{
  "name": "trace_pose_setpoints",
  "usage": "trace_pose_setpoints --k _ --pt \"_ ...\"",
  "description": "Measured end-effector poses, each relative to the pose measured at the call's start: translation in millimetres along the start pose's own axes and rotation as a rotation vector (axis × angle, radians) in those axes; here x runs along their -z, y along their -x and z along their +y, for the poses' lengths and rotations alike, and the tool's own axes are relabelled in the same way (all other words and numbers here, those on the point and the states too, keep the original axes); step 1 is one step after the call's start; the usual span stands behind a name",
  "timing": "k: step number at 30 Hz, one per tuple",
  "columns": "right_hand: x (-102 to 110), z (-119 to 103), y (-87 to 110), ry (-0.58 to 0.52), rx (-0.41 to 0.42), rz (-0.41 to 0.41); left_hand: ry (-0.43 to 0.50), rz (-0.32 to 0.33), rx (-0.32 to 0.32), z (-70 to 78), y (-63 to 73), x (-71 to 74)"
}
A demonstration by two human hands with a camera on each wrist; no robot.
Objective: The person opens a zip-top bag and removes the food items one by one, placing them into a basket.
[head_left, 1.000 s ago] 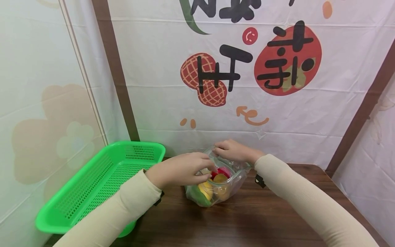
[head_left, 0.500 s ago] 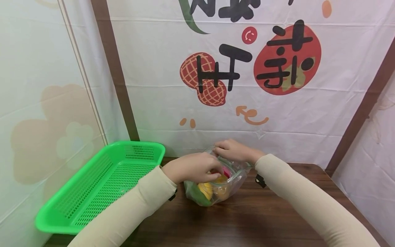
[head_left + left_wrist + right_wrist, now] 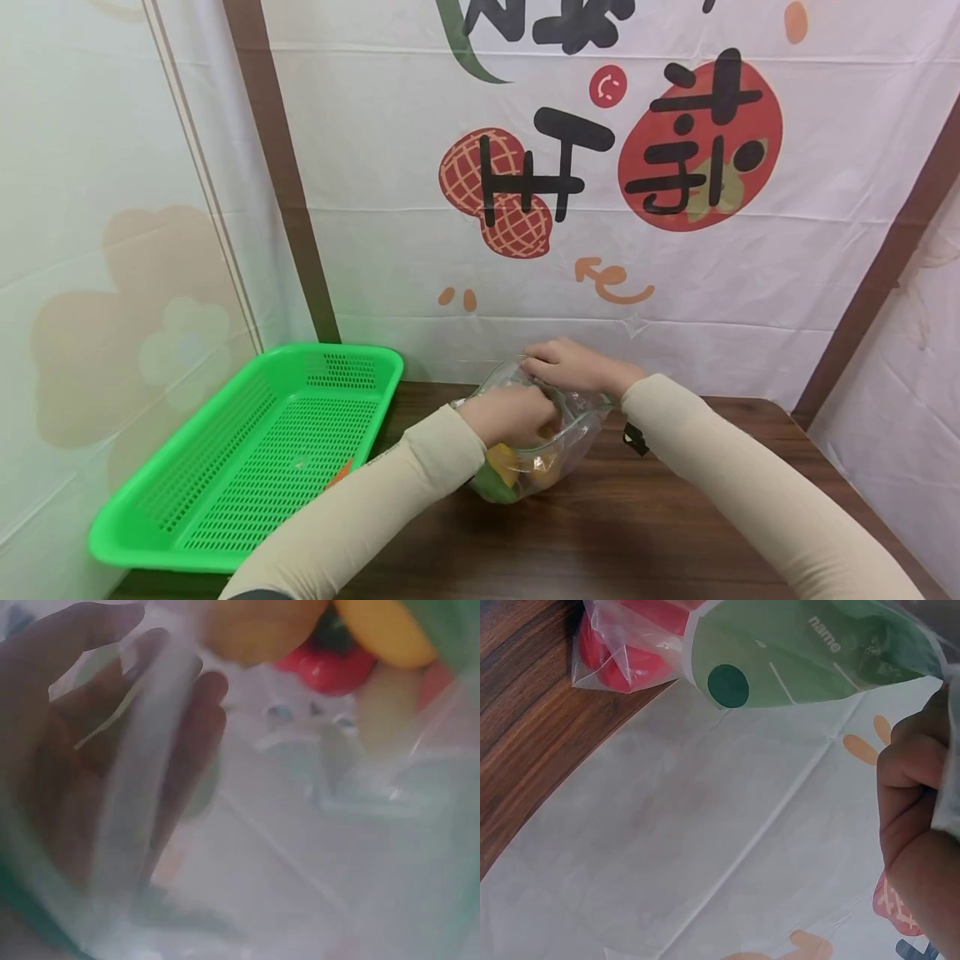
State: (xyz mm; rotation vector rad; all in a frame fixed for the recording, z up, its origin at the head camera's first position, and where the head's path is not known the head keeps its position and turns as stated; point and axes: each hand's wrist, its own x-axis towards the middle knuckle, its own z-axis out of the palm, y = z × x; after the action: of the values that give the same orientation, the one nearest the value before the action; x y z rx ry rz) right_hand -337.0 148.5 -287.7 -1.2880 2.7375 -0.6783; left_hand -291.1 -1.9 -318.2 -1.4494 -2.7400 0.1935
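A clear zip bag (image 3: 581,437) of toy-like fruit and vegetables stands on the table. My left hand (image 3: 513,414) reaches down into its mouth. The left wrist view has the left fingers (image 3: 191,724) loosely bent, grasping nothing, behind hazy film. Near them lie a red pepper (image 3: 334,671), a round orange-yellow fruit (image 3: 262,630) and a smooth yellow piece (image 3: 390,634). My right hand (image 3: 570,367) pinches the bag's far rim, holding it up. A green panel printed "name" (image 3: 810,660) appears on the bag in the right wrist view, with red contents (image 3: 622,652) beside it.
A green perforated basket (image 3: 172,557) stands left of the bag, with an orange piece (image 3: 341,472) in it, partly behind the left sleeve. Dark wooden table (image 3: 600,533) extends in front and to the right. A printed cloth (image 3: 390,250) hangs close behind.
My left hand has moved right and down from the bag's near left edge into its mouth. The right hand keeps its hold on the rim. The orange piece in the basket has come into view.
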Motion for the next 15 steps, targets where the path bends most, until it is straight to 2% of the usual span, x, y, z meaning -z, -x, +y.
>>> trace_pose_setpoints --k 4,7,15 --pt "0 0 -1.3 0.014 0.018 -0.001 -0.065 0.004 0.007 1.1 -3.7 -12.8" --pt "0 0 -1.7 0.015 0.019 -0.005 -0.107 0.030 -0.007 0.8 -5.0 -20.2" --pt "-1 0 -1.0 0.009 0.004 -0.004 -0.036 0.017 0.036 0.2 -7.9 -35.1"
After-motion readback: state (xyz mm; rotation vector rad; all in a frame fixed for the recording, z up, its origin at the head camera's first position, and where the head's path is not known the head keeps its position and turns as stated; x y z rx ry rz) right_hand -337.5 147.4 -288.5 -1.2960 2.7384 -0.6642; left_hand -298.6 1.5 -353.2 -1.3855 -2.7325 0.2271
